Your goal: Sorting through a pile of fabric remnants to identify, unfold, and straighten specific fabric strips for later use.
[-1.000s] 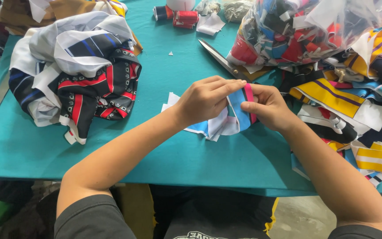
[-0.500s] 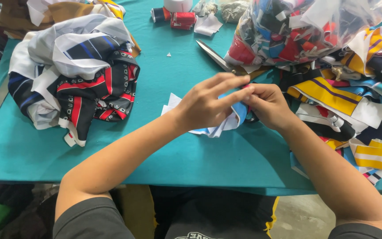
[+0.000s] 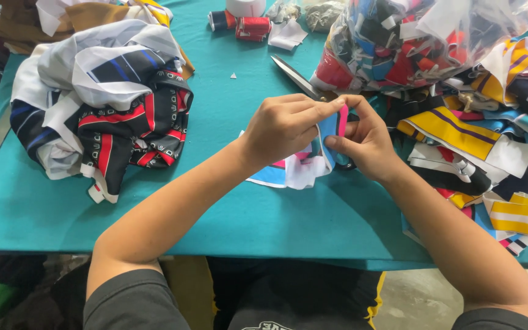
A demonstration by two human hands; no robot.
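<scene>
Over the teal table [image 3: 227, 201], my left hand [image 3: 282, 125] and my right hand [image 3: 365, 137] meet on a small fabric piece [image 3: 331, 131] in light blue, white and pink. Both hands pinch its upper edge between thumb and fingers, holding a pink strip upright. The lower part of the piece hangs down onto the table below my left hand. Scissors [image 3: 297, 79] lie just beyond my hands, their handles hidden behind my fingers.
A heap of black, red, white and blue fabric [image 3: 102, 104] lies on the left. Yellow, blue and white fabric scraps [image 3: 490, 159] are piled at right, under a clear bag of scraps [image 3: 423, 43]. Red thread spools [image 3: 249, 25] stand at the far edge.
My left fingers were spread half a second ago and have closed onto the piece again. The pink strip is back upright between both hands. The heaps have not moved.
</scene>
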